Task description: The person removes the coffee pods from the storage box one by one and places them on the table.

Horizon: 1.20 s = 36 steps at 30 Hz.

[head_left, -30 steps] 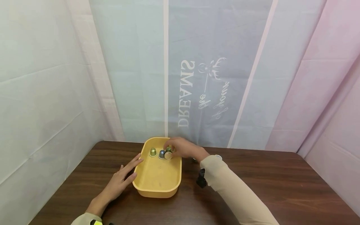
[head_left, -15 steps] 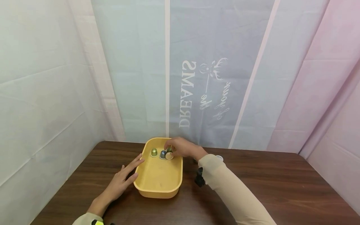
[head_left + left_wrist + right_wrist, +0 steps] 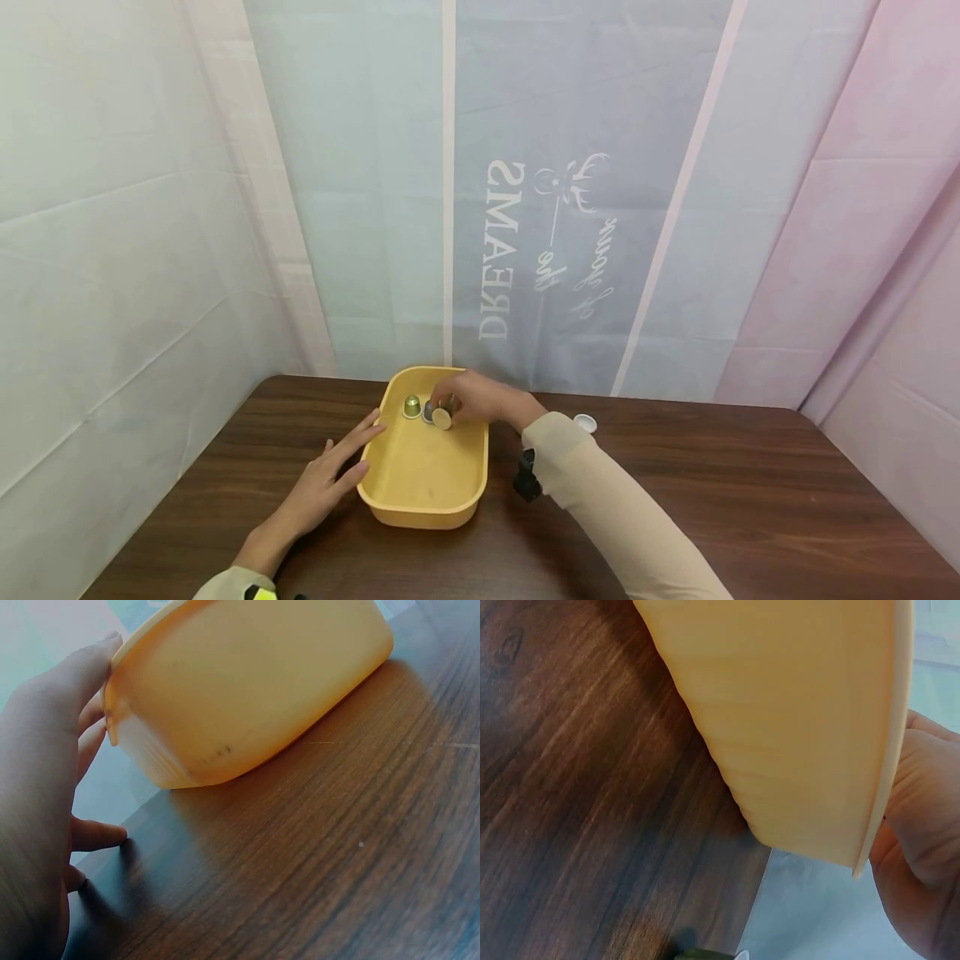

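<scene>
A yellow tub (image 3: 426, 475) stands on the table with coffee capsules at its far end. My right hand (image 3: 483, 398) reaches over the tub's right rim and pinches a coffee capsule (image 3: 442, 418), its pale round lid facing the head camera. Just left of it is a blue capsule (image 3: 428, 412), partly hidden by the fingers. A light green capsule (image 3: 412, 406) stands upright further left. With fingers extended, my left hand (image 3: 322, 483) touches the tub's left rim. The right wrist view shows mostly the tub's outer wall (image 3: 795, 727), which hides the right fingertips.
On the dark wooden table (image 3: 697, 492), a capsule with a white rim (image 3: 585, 423) lies right of the tub, beyond my right sleeve. At the bottom of the right wrist view a dark green capsule (image 3: 705, 954) shows partly. A printed curtain (image 3: 382, 250) hangs behind.
My right hand has shifted slightly left with the pinched capsule, which now covers more of the blue one. The left hand stays at the rim.
</scene>
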### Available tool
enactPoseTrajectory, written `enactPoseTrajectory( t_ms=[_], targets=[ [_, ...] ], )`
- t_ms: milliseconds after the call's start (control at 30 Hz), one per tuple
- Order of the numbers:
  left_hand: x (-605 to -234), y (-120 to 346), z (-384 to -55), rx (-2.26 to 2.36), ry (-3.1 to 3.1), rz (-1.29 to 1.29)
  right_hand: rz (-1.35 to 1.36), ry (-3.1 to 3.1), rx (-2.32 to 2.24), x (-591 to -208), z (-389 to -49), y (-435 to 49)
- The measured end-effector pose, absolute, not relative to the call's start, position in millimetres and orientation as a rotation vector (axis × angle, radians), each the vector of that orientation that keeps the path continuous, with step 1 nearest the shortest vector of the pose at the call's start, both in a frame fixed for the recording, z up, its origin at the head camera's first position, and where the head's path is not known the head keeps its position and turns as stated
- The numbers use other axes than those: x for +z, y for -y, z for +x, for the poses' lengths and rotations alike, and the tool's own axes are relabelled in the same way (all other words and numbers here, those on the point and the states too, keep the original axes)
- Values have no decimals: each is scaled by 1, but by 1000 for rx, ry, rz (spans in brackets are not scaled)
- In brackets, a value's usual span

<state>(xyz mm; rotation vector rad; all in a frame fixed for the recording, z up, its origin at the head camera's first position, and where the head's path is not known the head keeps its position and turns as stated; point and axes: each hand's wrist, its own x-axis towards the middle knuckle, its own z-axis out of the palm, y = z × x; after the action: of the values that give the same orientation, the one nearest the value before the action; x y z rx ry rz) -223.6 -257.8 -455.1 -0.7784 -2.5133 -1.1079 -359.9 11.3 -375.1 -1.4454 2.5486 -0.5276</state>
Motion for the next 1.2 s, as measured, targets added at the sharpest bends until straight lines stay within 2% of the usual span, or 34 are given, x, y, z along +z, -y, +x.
enactPoseTrajectory(
  t_ms=[333,1200],
  targets=[
    [-451,256,-228,-1110,2519,-785,-1561,-2567,-394,-372,-362,-8],
    [-454,256,-223,-1109,2501,-775,-1571,-2477,-305,-384,-350,5]
  ],
)
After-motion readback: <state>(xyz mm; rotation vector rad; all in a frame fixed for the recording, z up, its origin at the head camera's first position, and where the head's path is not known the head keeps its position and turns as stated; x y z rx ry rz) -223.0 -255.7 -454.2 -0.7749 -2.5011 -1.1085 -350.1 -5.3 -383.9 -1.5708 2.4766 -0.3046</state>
